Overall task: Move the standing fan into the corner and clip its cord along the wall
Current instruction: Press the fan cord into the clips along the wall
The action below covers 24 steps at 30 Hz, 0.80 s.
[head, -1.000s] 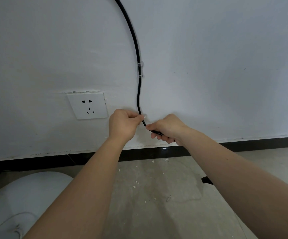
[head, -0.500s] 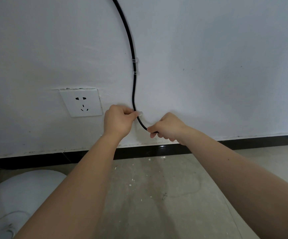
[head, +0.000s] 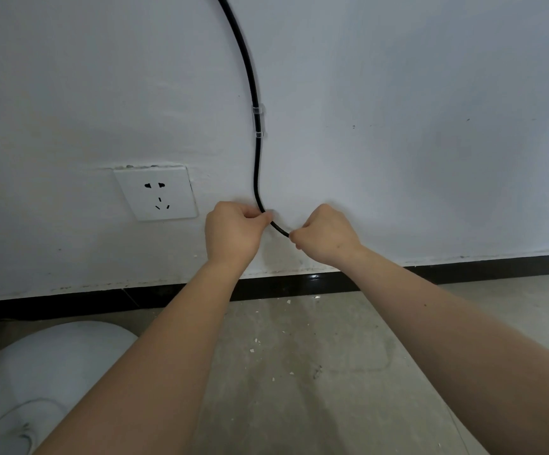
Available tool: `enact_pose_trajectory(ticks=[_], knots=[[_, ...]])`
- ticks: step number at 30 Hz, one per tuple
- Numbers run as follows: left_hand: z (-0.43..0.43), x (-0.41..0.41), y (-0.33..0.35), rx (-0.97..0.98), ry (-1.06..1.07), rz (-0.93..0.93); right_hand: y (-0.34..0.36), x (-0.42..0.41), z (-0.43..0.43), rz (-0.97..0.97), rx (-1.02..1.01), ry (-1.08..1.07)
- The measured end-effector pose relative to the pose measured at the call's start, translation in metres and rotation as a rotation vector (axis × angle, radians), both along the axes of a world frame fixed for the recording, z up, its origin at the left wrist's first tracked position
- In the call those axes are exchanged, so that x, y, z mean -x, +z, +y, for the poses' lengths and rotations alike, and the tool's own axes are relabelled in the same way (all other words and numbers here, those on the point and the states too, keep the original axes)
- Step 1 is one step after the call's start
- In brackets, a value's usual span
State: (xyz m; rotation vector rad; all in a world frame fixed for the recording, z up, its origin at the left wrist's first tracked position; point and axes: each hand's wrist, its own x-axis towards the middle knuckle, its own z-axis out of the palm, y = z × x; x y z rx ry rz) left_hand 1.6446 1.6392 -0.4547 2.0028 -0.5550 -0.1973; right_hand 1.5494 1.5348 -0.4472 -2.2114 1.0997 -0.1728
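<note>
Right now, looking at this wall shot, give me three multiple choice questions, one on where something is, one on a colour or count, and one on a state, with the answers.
1. Where is the socket relative to the cord?
A. To its left
B. To its right
C. Directly above it

2. What colour is the cord?
A. White
B. Black
C. Red

3. What state is the cord in at the clip?
A. Hanging free beside it
B. Held in it against the wall
C. Cut off above it

Answers:
1. A, the socket plate sits on the wall left of the cord and of the left hand.
2. B, the cord is black against the white wall.
3. B, the cord runs through the clear clip, then curves down to where the left hand and right hand pinch it.
</note>
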Motion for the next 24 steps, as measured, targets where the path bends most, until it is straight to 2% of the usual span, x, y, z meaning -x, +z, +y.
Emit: enact_pose_trajectory(ticks=[6,16,24], knots=[[-0.006,0.005,-0.004,0.022,0.072,-0.047,-0.001,0.000,-0.005,-0.006,-0.005,-0.008],[-0.006,0.006,-0.007,0.058,0.030,-0.072,-0.005,-0.003,-0.014,-0.007,-0.015,-0.027],[-0.003,-0.003,-0.005,0.084,-0.025,0.002,-0.014,-0.004,-0.006,-0.019,-0.210,-0.045]])
